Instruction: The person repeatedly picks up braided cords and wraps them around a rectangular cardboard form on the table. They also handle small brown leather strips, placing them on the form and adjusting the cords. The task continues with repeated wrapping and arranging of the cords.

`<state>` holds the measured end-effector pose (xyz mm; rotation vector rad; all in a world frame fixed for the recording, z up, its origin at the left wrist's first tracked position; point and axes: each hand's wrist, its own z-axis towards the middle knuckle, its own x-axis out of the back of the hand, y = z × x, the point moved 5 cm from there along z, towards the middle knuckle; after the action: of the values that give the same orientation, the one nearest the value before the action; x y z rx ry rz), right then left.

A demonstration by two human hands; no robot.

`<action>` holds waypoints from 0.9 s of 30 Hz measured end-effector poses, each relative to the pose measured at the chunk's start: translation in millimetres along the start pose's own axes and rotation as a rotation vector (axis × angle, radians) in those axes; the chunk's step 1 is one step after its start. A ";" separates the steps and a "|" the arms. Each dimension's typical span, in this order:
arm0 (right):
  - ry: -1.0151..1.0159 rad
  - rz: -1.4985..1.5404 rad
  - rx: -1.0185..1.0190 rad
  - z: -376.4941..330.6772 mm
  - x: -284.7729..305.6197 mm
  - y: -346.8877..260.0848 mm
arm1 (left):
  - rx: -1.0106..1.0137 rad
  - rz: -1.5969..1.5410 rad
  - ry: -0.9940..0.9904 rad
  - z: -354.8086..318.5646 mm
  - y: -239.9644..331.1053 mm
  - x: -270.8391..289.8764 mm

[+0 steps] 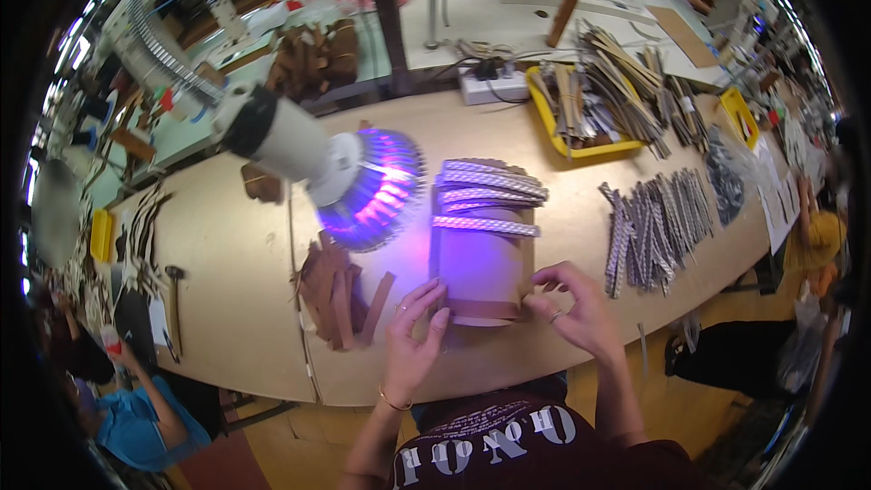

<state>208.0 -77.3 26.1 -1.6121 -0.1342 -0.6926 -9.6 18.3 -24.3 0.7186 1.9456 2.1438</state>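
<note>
A flat tan board (481,265) lies in front of me under purple light. Across its near end runs a brown strip (483,309). My left hand (415,331) is at the strip's left end, thumb and bent fingers around the board's edge. At the right end, my right hand (581,313) has its thumb on the strip and its fingers curled above it. Just where the fingertips press is partly hidden. Several grey-and-white patterned strips (490,195) lie over the board's far part. A lamp (367,186) with a finned head hangs at the left of the board.
Left of the board are loose brown strips (336,295) and a hammer (174,308). More patterned strips (653,227) lie at the right. A yellow tray (590,151) of strips and a white power strip (494,86) stand behind. People work at both sides.
</note>
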 end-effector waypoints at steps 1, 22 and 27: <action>-0.024 0.035 0.001 -3.8 -3.2 4.6 | 0.010 -0.006 0.015 0.2 0.4 -6.1; 0.098 0.408 -0.109 42.3 17.5 45.9 | 0.243 -0.241 0.071 30.3 10.7 -9.2; 0.314 0.067 0.186 71.0 43.6 41.9 | 0.201 -0.090 0.262 29.7 9.9 1.9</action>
<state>288.1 -31.7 11.5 -1.3077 0.0825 -0.8469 4.0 44.2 -13.1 0.3834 2.3018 2.0992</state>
